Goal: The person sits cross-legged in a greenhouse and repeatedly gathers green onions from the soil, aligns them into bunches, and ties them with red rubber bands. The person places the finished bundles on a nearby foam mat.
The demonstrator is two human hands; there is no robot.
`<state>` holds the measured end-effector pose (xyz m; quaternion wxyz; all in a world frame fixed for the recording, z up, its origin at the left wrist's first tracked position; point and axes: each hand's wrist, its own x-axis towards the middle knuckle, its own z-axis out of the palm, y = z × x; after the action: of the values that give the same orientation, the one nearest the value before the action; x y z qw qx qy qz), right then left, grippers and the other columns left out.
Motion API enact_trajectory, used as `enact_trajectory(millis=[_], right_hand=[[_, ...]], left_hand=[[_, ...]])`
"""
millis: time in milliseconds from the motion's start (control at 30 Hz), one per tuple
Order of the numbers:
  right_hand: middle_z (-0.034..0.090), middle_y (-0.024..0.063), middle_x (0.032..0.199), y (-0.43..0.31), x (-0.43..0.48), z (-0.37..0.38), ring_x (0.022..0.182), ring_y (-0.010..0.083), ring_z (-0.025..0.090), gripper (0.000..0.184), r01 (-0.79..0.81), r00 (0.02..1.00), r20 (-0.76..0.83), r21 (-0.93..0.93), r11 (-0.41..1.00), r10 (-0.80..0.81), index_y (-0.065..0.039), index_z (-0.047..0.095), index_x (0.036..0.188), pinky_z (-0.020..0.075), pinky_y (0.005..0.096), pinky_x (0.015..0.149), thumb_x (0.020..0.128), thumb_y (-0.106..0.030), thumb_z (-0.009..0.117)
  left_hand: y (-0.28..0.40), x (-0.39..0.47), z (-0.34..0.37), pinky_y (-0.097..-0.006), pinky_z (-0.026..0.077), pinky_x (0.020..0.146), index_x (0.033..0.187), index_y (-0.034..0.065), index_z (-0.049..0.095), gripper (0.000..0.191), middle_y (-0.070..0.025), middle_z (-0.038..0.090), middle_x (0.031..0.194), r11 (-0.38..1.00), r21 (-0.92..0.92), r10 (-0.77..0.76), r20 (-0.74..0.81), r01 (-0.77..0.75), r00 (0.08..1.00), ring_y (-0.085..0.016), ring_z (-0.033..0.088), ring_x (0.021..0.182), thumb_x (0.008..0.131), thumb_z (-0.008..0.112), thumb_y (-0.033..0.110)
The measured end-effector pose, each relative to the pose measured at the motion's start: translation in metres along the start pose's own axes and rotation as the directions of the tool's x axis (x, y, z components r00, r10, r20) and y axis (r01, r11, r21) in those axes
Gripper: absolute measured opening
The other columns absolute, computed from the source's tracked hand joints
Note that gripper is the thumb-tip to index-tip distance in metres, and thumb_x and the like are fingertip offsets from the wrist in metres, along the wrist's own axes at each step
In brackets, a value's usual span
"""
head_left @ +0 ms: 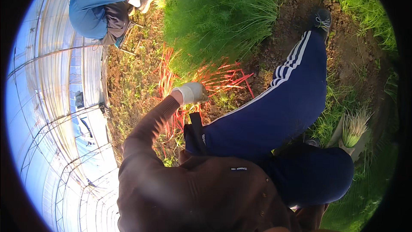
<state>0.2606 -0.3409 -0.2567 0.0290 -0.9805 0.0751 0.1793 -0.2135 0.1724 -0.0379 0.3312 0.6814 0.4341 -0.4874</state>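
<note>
My left hand point(192, 93), in a pale glove, is low among thin red strips point(227, 77) on the soil. Its fingers look curled, but whether they grip a strip cannot be told. More red strips lie to its left and below it. A dense mass of feathery green plants point(222, 13), with long thin stems, lies just above the strips. My right hand is out of view; only part of a brown sleeve shows at the lower right. Near my bent knee, a bundle of stems point(352, 135) with pale ends is partly wrapped in something greyish.
Another person point(93, 9) in a blue top sits low at the upper left, hands near the ground. My striped trouser leg point(299, 77) stretches across the soil point(296, 16) at the right. More greenery point(370, 13) grows beyond. Greenhouse film point(54, 61) on metal ribs rises at the left.
</note>
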Motion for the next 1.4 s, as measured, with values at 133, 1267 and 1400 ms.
enact_trajectory(millis=[133,1267,1400], right_hand=[[0.052,0.02,0.136,0.004,0.008,-0.002,0.123,0.0371,0.052,0.102,-0.025,0.999,0.028,-0.06,0.998,0.026,-0.005,0.036,0.144,0.0434,0.0427,0.101,0.062,-0.041,0.085],[0.059,0.0121,0.115,0.002,-0.02,-0.034,0.11,0.0273,0.057,0.089,0.084,0.996,-0.03,0.159,0.984,-0.08,-0.007,0.047,0.127,0.0446,0.0415,0.095,0.054,-0.04,0.086],[0.06,0.0109,0.112,0.004,-0.017,-0.029,0.109,0.0272,0.058,0.084,0.08,0.996,-0.056,0.171,0.982,-0.071,-0.008,0.049,0.123,0.0449,0.0423,0.094,0.055,-0.04,0.086]], left_hand=[[-0.058,0.072,0.078,-0.0419,0.054,0.076,0.111,0.0142,0.07,0.04,-0.009,0.071,0.1,0.997,-0.013,0.071,-0.353,-0.08,0.933,-0.033,0.068,0.087,0.091,0.053,0.045],[0.496,0.045,0.02,-0.0343,0.051,0.083,0.111,0.0114,0.068,0.035,-0.0075,0.069,0.1,-0.225,0.958,0.879,0.278,-0.177,0.387,-0.024,0.065,0.097,0.091,0.059,0.039],[0.502,0.084,0.05,-0.0367,0.053,0.075,0.1,0.0149,0.072,0.032,-0.0088,0.069,0.087,-0.037,0.873,0.842,0.29,-0.487,0.455,-0.025,0.067,0.085,0.09,0.06,0.043]])
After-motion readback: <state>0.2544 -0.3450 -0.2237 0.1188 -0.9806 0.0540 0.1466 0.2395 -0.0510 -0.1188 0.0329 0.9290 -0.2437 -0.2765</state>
